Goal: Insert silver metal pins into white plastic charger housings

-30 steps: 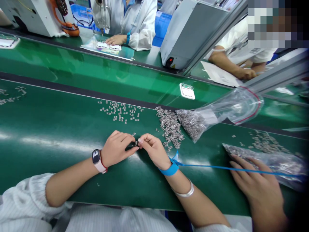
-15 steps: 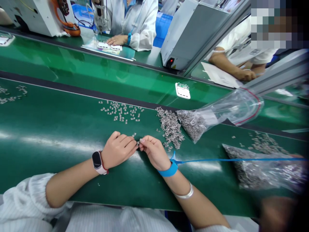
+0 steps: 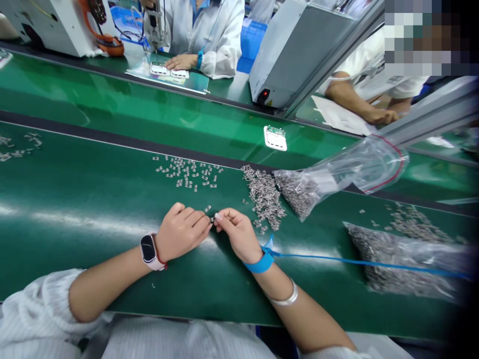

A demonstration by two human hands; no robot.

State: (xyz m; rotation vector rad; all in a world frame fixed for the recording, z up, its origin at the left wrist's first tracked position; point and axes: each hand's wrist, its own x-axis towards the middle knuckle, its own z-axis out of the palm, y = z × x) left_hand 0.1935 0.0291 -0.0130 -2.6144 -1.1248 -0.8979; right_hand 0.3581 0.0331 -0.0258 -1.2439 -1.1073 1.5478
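Observation:
Fingertip to fingertip, my left hand point(image 3: 184, 228) and my right hand point(image 3: 238, 233) meet low over the green worktop. A small metal clip point(image 3: 212, 220) shows between them, pinched by the fingers of both hands. Just beyond my left fingertips lies another small clip point(image 3: 208, 209) on the surface. Farther up, a loose spread of clips point(image 3: 187, 172) lies along the dark edge strip. A dense pile of the same metal parts point(image 3: 264, 197) sits to the right of my right hand. The undersides of my left fingers are hidden.
An open plastic bag of metal parts point(image 3: 299, 192) rests beside the pile; a second bag point(image 3: 396, 259) lies at right. A blue wrist cord point(image 3: 355, 262) crosses the worktop. On the green conveyor point(image 3: 179, 117) rides a white casing point(image 3: 275, 138). A co-worker's hand point(image 3: 182, 62) is opposite.
The white casing has moved left along the conveyor. My hands have shifted very slightly left, still meeting at the clip. The hand blurred at the lower right has gone, and the blue cord hangs lower.

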